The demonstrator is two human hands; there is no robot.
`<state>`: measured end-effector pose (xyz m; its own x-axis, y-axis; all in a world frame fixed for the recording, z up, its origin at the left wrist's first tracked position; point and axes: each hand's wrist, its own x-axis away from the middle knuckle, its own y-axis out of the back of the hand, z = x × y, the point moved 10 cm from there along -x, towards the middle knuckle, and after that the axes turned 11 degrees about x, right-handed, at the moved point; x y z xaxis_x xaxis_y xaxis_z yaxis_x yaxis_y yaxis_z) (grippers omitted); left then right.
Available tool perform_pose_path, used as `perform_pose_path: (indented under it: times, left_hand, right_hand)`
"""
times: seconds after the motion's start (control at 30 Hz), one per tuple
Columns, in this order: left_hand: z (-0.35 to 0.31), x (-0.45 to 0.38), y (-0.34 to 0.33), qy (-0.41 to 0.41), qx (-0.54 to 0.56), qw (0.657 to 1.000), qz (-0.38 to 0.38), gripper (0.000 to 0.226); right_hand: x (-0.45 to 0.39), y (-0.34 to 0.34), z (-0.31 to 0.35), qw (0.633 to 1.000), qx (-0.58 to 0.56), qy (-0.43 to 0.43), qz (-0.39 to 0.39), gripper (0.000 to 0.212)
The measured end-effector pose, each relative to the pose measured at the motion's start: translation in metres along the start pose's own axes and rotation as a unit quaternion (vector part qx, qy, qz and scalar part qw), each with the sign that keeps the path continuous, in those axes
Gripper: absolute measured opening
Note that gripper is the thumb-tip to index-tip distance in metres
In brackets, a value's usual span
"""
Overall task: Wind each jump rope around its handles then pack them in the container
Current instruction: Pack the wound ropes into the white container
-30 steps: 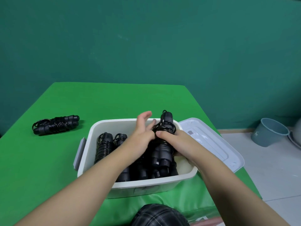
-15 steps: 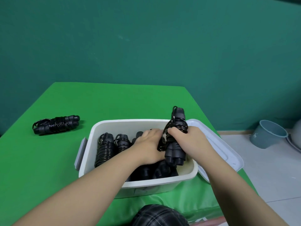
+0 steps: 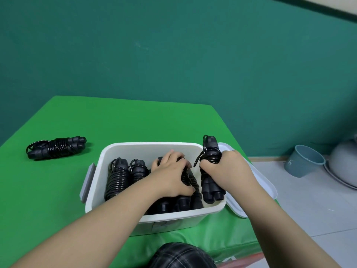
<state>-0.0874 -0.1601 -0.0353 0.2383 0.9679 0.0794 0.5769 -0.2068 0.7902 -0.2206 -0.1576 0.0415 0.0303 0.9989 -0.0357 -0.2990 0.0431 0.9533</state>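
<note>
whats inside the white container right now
Several wound black jump ropes stand side by side in the white container. The left hand covers the middle ones, so an exact count is not possible.

Blue bucket (image 3: 303, 161) on floor nr grey basin (image 3: 345, 167), rt of green table (image 3: 135, 122).
</note>
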Motion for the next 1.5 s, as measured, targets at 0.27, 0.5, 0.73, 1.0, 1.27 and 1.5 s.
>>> perform_pose_path:
  times: [0.27,0.5,0.73,1.0,1.27,1.5]
  left_hand:
    - [-0.001,0.004,0.000,0.004,-0.013,1.000,0.004,0.073]
    - [-0.001,0.001,0.003,0.013,-0.008,1.000,-0.009,0.071]
    - [0.000,0.004,0.003,0.010,-0.008,1.000,-0.021,0.077]
    - [-0.004,0.008,0.006,-0.014,-0.078,0.997,-0.015,0.076]
    - [-0.003,0.011,0.006,-0.004,-0.115,0.993,0.019,0.085]
    - [0.004,0.013,0.007,-0.001,-0.062,0.998,0.014,0.084]
  right_hand:
    - [0.003,-0.025,0.038,0.984,0.168,0.053,0.023,0.030]
    - [0.001,-0.033,0.033,0.977,0.200,0.064,-0.037,0.042]
    - [-0.001,-0.043,0.033,0.967,0.224,0.107,-0.056,0.056]
    - [-0.006,-0.062,0.045,0.966,0.141,0.218,0.007,0.065]
    - [-0.013,-0.084,0.042,0.948,0.242,0.188,0.088,0.057]
    - [0.004,-0.081,0.039,0.950,0.226,0.203,0.077,0.064]
